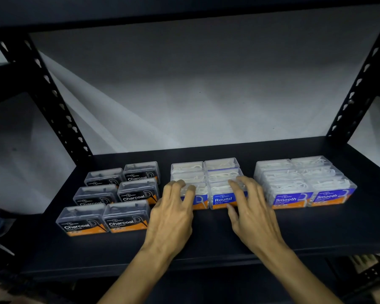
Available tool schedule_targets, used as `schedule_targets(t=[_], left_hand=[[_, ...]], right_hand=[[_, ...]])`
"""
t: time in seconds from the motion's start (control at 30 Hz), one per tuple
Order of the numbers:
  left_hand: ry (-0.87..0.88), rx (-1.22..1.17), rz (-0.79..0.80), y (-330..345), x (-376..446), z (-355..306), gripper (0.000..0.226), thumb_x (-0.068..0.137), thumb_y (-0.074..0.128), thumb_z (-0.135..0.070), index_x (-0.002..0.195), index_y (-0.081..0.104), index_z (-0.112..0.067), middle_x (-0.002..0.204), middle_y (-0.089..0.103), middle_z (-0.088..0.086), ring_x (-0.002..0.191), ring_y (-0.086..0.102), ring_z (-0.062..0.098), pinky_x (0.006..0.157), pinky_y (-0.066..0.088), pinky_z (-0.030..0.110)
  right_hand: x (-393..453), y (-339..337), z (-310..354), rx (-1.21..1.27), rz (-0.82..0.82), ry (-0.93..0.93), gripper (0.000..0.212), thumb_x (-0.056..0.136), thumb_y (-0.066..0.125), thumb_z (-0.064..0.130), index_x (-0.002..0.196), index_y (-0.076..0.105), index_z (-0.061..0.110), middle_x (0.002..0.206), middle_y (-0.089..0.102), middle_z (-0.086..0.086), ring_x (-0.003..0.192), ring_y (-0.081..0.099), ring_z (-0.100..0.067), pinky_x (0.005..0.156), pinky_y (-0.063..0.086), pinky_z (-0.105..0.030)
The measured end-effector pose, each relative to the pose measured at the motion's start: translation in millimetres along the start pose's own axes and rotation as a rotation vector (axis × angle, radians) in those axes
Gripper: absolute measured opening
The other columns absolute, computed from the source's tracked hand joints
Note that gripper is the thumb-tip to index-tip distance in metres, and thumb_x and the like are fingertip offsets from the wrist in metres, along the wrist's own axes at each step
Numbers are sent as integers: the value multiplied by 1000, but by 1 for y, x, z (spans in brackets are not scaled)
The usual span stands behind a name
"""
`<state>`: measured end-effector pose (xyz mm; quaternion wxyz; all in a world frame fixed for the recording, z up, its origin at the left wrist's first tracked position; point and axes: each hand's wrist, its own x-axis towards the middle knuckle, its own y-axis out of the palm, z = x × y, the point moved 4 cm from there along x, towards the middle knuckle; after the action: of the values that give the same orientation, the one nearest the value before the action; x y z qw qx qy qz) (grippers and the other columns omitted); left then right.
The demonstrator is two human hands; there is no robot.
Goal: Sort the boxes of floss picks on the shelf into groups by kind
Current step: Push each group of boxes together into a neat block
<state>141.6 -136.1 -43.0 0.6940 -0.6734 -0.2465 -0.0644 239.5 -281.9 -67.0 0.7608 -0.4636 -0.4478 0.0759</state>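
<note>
While Charcoal boxes [110, 200] at 9 o'clock and Smooth boxes [303, 183] at 3 sitting grouped, left hand [173, 207] and right hand [250, 205], fingers spread, squaring Round boxes [206, 183] center; likely only final alignment remaining.

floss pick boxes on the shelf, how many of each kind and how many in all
Charcoal boxes: 6
Round boxes: 6
Smooth boxes: 6, as far as the crowded back rows show
Total: 18
</note>
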Motion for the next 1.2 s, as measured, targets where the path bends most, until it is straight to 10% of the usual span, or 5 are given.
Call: schedule_targets(t=[0.4,0.63,0.83,1.03,1.2], left_hand=[[-38,-76,13,1,-1,1,83,61,87,-26,133,50,-12,134,49,12,122,47,26,74,55,30],[-480,-731,112,6,10,17,115,75,75,-10,155,-6,-19,163,3,-4,149,10,14,108,16,18],[-649,-865,349,31,28,34,125,65,69,-4,153,-19,-20,163,15,-1,147,22,18,119,27,38],[-691,-862,388,35,33,38,119,62,68,-8,155,-5,-19,155,34,-4,140,36,20,113,36,39],[-645,-843,380,43,38,44,77,51,69,-13,122,45,-28,111,66,-5,100,65,14,86,58,39]], right_hand=[[1,2,1,67,47,26,74,68,82,19,131,46,7,133,44,-17,122,42,-26,78,54,-30],[11,-1,-13,454,132,270,91,72,75,12,146,23,18,152,19,-2,138,22,-13,102,29,-24],[27,7,-24,722,407,540,105,74,71,4,151,3,29,157,16,8,136,28,-8,96,33,-21],[36,7,-25,808,461,586,104,74,69,-2,152,5,25,150,30,10,112,33,1,81,34,-14],[36,7,-24,851,465,554,85,73,68,-6,139,28,30,117,47,22,92,50,3,73,40,-9]])
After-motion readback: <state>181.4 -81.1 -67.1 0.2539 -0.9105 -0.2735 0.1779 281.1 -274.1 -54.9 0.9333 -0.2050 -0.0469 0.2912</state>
